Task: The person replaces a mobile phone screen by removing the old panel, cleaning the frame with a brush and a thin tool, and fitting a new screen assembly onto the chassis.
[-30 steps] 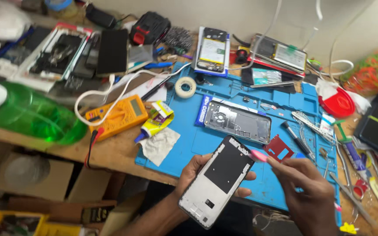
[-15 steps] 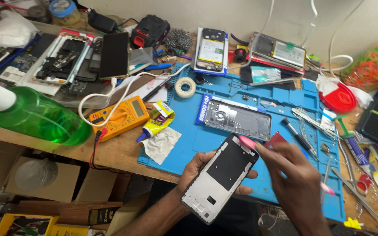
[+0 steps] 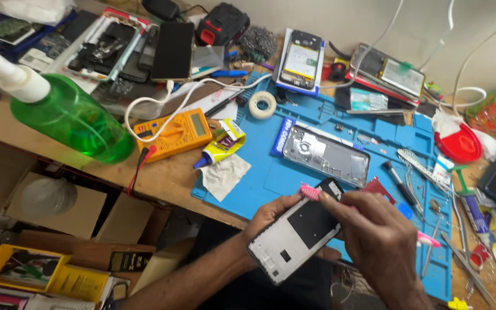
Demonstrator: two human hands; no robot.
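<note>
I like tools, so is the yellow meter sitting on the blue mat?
No, the yellow meter lies on the bare wooden bench, left of the blue mat.

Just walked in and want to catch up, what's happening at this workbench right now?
A person is working on a phone frame. The left hand holds it from below, just above the near edge of the blue mat. The right hand presses the bristles of a pink toothbrush against its top corner. Another opened phone lies on the mat, with a yellow multimeter to its left.
</note>
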